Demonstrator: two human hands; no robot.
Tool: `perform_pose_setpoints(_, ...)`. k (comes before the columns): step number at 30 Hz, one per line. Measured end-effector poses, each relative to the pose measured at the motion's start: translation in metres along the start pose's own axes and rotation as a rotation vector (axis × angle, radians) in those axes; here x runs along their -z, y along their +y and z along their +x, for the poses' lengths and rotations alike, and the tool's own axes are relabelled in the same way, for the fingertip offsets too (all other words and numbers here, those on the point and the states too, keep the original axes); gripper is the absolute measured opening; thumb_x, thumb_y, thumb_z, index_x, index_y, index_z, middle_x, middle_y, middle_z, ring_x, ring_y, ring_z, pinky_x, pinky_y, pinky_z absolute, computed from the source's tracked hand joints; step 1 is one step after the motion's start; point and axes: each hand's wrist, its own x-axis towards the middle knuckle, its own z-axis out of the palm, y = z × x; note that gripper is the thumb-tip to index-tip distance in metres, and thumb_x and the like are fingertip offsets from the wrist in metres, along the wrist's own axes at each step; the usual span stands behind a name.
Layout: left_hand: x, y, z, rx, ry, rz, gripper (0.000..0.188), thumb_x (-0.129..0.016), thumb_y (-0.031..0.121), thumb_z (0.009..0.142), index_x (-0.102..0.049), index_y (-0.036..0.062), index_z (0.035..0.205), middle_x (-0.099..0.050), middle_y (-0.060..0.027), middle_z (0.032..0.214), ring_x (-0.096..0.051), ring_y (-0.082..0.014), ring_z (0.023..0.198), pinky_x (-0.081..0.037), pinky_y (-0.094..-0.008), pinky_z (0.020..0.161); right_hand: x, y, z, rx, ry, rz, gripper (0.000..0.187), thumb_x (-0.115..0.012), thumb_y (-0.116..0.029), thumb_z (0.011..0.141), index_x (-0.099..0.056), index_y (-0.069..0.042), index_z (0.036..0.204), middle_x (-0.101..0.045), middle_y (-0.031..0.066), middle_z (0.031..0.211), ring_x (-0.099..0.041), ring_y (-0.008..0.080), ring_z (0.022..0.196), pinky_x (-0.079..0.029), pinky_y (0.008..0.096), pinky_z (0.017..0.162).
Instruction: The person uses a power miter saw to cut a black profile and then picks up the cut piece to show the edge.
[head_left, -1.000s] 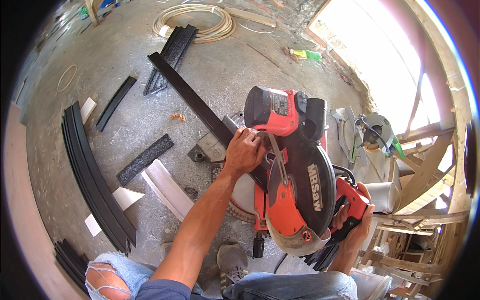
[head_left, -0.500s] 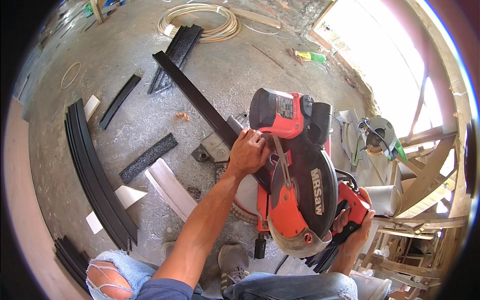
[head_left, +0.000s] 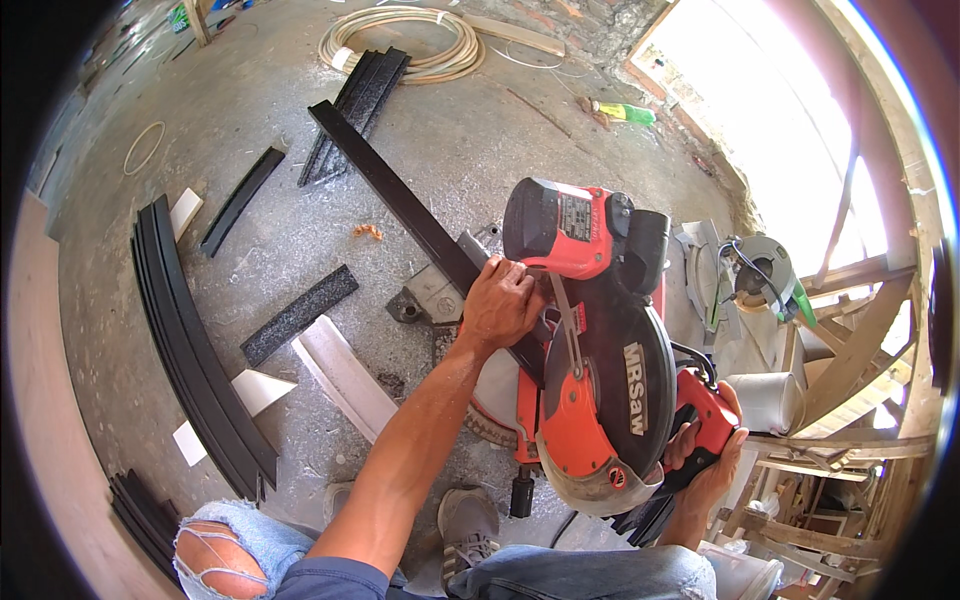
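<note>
A red and black miter saw (head_left: pixel 600 385) stands on the floor before me, its round blade guard toward me. My right hand (head_left: pixel 705 455) is wrapped round its red handle (head_left: pixel 708 412). A long black strip of moulding (head_left: pixel 390 185) lies across the saw's base and reaches out to the far left. My left hand (head_left: pixel 502 305) is closed over this strip, close beside the blade guard, and presses it at the saw's fence. The strip's near end runs in under the saw head. The blade's cutting edge is hidden by the guard.
Several black mouldings (head_left: pixel 190 340) and a white moulding piece (head_left: pixel 340 375) lie on the concrete floor to the left. A coiled hose (head_left: pixel 460 55) lies at the back. Another saw (head_left: pixel 765 275) and a wooden frame (head_left: pixel 870 350) stand to the right. A green bottle (head_left: pixel 630 113) lies farther off.
The whole view has shifted very slightly. Both hands keep their holds, and the saw and the black moulding stay in place.
</note>
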Motion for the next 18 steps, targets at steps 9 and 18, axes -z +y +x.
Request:
perform_pose_setpoints(9,0.000,-0.001,-0.001,0.018,-0.031,-0.004,0.021,-0.061,0.021,0.090,-0.068,0.0016,0.088,-0.065,-0.0135,0.090,-0.064,-0.0299,0.093,-0.041,-0.0454,0.102,0.006,0.008,-0.004,0.008,-0.002,-0.008,0.071,-0.035,-0.057,0.108,-0.029,-0.004,0.155,-0.050,0.0064,0.067,-0.048,0.0145,0.046,-0.043,0.0277,0.043)
perform_pose_setpoints(18,-0.002,0.001,-0.002,0.045,-0.042,-0.019,0.019,-0.062,0.019,0.090,-0.069,0.0016,0.090,-0.067,-0.0138,0.093,-0.064,-0.0299,0.096,-0.041,-0.0462,0.102,0.010,0.014,-0.008,0.022,0.005,0.009,0.075,-0.040,-0.060,0.106,-0.031,-0.002,0.153,-0.051,0.0068,0.065,-0.049,0.0144,0.048,-0.044,0.0282,0.045)
